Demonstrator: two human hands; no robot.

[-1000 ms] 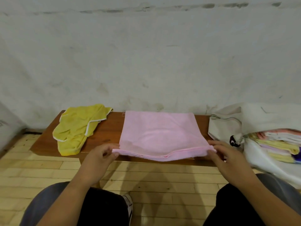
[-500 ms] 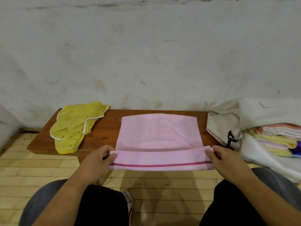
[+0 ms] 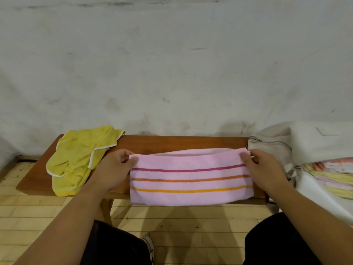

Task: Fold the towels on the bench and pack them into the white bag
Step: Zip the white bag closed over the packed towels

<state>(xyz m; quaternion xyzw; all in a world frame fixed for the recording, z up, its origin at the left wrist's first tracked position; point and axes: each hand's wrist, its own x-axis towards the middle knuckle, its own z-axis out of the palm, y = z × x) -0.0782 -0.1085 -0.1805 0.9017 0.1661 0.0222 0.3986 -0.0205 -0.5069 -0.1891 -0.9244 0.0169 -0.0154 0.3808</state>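
The pink towel point(image 3: 191, 180) lies mid-counter point(image 3: 172, 143), its near part hanging over the near edge. My left hand point(image 3: 112, 169) and right hand point(image 3: 265, 169) each pinch an upper corner. I judge the fold goes best with both corners carried level, so the edges meet squarely. The long axis runs left to right, parallel to the stripes, and the pinched edge faces far.

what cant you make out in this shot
Head view, bag: cut off by the right edge, towel count inside unclear.
Head view, pink towel: back layers hidden by its striped front flap.
Head view, left hand and right hand: fingers hidden behind that towel.
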